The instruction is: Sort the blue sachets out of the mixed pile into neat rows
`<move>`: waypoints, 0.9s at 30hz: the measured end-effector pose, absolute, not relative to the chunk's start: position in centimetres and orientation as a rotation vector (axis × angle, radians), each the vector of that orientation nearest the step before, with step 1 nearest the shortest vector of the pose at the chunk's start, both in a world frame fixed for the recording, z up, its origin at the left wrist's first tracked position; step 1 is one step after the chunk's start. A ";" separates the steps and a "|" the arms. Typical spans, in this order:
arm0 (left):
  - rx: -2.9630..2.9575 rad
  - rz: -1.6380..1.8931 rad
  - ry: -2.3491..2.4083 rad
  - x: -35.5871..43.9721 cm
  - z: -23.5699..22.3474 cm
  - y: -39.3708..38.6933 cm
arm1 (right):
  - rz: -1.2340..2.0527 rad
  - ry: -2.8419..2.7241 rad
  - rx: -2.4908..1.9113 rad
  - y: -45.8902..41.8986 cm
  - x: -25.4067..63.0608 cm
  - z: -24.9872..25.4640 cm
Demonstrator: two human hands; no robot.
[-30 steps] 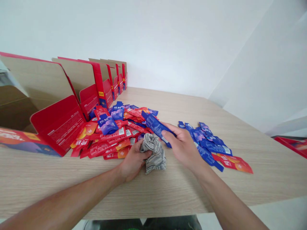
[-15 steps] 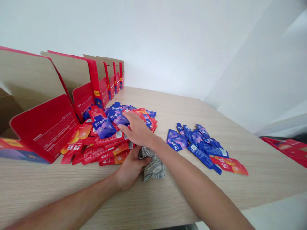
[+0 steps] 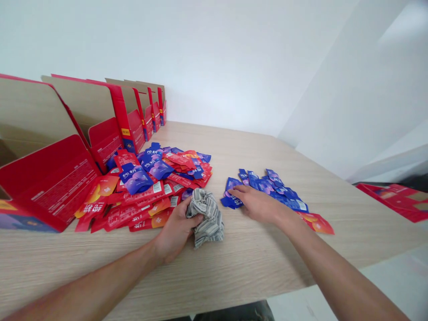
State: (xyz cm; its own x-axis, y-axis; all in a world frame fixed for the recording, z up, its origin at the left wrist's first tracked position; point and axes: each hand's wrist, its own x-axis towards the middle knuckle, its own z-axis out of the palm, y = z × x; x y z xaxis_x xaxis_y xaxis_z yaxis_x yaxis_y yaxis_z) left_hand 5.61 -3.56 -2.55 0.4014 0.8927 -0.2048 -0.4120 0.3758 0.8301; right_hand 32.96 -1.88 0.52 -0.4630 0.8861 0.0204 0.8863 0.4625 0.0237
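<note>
A crumpled grey-and-white striped cloth (image 3: 209, 218) is gripped in my left hand (image 3: 175, 229), just above the table at the front of a heap of pouches. My right hand (image 3: 259, 205) reaches over the smaller group of blue pouches on the right, fingers stretched out. Its fingertips touch a blue pouch (image 3: 231, 200) at that group's left end; whether they pinch it is hard to see. Behind this hand lie more blue pouches (image 3: 290, 200), with a red-orange pouch (image 3: 319, 223) at the near right. The heap on the left mixes red pouches (image 3: 147, 198) and blue pouches (image 3: 135, 178).
Open red cardboard boxes (image 3: 63, 183) stand in a row along the left, running back toward the wall (image 3: 207, 62). The heap leans close to the nearer boxes. Beyond the right edge of the table (image 3: 234, 267) sits a red box or carton (image 3: 391, 200).
My right hand has left the heap and moved right to the blue pouches. My left hand still holds the cloth, now less covered by the right arm. The view has shifted slightly right.
</note>
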 end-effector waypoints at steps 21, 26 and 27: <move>0.727 0.948 0.746 5.5 -1.7 -3.9 | 0.289 -2.280 -1.399 -4.6 21.6 -2.6; 0.730 0.926 0.729 5.6 -1.5 -4.0 | 0.328 -2.262 -1.501 -5.4 22.0 -1.5; 0.733 0.926 0.734 5.6 -1.5 -4.0 | 0.320 -2.257 -1.515 -5.7 22.0 -1.3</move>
State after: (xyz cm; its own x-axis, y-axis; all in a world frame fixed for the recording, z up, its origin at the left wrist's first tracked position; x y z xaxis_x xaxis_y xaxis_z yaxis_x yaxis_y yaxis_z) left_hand 5.57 -4.04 -1.52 0.4074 0.8834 -0.2314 -0.4270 0.4082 0.8069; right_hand 22.04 -5.70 -1.30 -0.3310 0.9221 0.2003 0.8302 0.3855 -0.4027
